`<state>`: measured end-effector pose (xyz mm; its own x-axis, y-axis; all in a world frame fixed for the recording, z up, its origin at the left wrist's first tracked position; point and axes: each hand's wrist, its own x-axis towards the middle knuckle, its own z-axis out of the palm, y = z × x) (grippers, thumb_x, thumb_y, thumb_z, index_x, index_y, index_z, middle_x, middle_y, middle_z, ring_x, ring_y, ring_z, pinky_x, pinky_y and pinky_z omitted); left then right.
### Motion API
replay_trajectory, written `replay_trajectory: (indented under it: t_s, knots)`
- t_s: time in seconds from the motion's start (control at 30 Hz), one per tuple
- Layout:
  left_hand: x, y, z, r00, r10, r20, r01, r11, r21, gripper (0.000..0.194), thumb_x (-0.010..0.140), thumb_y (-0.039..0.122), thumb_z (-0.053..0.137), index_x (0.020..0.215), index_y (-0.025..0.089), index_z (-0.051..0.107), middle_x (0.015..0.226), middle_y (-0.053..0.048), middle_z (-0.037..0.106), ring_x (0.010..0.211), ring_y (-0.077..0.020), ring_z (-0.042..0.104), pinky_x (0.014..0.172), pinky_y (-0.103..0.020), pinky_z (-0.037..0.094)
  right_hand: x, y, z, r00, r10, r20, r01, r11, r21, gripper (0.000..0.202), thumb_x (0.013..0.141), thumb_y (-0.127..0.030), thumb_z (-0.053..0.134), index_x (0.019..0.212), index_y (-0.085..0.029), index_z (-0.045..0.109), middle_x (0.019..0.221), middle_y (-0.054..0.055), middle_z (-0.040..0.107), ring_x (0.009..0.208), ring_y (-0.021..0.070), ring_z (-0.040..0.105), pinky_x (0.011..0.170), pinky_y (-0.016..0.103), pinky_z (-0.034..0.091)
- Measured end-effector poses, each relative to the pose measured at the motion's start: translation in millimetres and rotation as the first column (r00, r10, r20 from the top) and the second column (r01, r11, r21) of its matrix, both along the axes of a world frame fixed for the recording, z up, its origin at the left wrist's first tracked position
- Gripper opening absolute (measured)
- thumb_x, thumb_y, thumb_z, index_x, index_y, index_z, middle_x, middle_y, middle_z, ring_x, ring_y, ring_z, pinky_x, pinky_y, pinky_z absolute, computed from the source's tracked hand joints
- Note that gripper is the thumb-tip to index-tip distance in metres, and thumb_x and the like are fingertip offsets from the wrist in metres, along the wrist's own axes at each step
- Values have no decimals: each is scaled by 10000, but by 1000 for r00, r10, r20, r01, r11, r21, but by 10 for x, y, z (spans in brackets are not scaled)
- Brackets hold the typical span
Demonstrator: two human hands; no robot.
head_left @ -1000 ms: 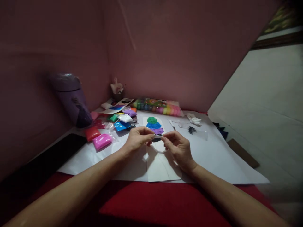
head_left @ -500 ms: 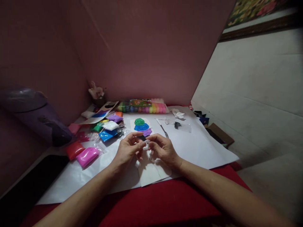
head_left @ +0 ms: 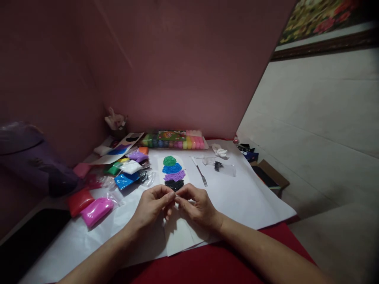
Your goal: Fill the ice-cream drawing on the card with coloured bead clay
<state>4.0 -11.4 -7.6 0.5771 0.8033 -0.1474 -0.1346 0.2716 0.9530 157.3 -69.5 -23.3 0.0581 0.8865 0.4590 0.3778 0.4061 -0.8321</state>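
My left hand (head_left: 155,203) and my right hand (head_left: 197,203) meet fingertip to fingertip over a white card (head_left: 179,240). Both are closed in a pinch on a small piece of white clay, now almost wholly hidden by the fingers. Just beyond them, textured clay patches run down the card: green (head_left: 169,161), blue (head_left: 172,169), purple (head_left: 174,176) and black (head_left: 174,185). The black one is closest to my fingers. A fork (head_left: 201,175) lies to the right of the patches, its tines towards me.
Bags of coloured clay (head_left: 126,180) are heaped at left, near a purple bottle (head_left: 38,165) and a dark flat object (head_left: 35,236). A long multicoloured clay pack (head_left: 174,141) lies at the back. White clay (head_left: 219,150) and a plastic bag with black clay (head_left: 226,169) lie at right.
The view has shifted, and the black patch is now in plain sight beyond my hands. My fingertips have drawn together, covering the white piece that showed between them before.
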Motion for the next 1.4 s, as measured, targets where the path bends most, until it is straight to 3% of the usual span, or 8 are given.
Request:
replay_trajectory:
  t_s: [0.17,0.33,0.47,0.63,0.77,1.0,1.17,1.4]
  knots:
    - [-9,68,53,967,250,53,-249,968,-12,272,651,323,820,721,130,641,604,14,633,433,-55,524,427,-163,414,54,96,-77,936,-88,-341,41,989,-144,196,851,-365,642,808,-190,564,611,-40,552,476,93,512,438,215,439]
    - [0,60,52,979,201,22,-200,979,-48,298,608,306,844,787,120,696,577,6,623,450,-74,543,431,-175,436,89,139,-106,881,-73,-468,-32,977,-213,251,820,-416,682,830,-185,584,541,-63,534,365,64,432,330,186,349]
    - [36,-1,39,992,121,21,-120,992,-32,415,607,311,845,954,138,697,581,15,623,443,-91,537,429,-202,431,58,66,-40,930,-14,-368,-53,984,-171,189,869,-374,621,860,-185,620,573,-43,553,422,78,484,383,196,401]
    - [45,-22,40,996,76,-47,-77,997,-14,332,636,386,817,712,117,638,495,10,587,399,-84,501,407,-193,391,40,7,-30,998,34,-60,-33,999,26,211,816,-240,660,1024,-203,646,829,39,662,691,149,626,575,257,525]
    - [39,-15,44,998,37,-42,-38,999,-7,356,647,425,802,696,126,615,445,12,571,365,-85,490,380,-181,369,43,11,-61,998,-7,55,3,997,81,199,817,-239,669,1011,-209,639,835,39,671,670,146,622,607,270,533]
    - [32,-25,21,1000,-4,21,4,999,-45,333,707,431,763,714,116,652,497,-21,620,396,-96,535,415,-199,419,59,8,-26,997,-14,78,3,990,139,71,881,-228,596,898,-205,661,746,32,665,673,156,637,623,281,524]
    - [17,36,-27,997,-5,77,7,999,-34,304,636,331,828,788,123,668,601,-28,670,474,-118,586,491,-238,464,54,7,-49,998,-56,19,54,994,94,43,869,-221,609,896,-197,633,760,29,665,647,148,643,581,261,521]
    - [20,49,-50,998,-57,-16,58,997,53,282,715,367,765,729,121,628,526,1,602,454,-97,545,454,-208,433,40,-9,-19,995,-89,47,84,993,86,85,873,-247,607,824,-189,646,717,26,650,609,142,604,571,265,498]
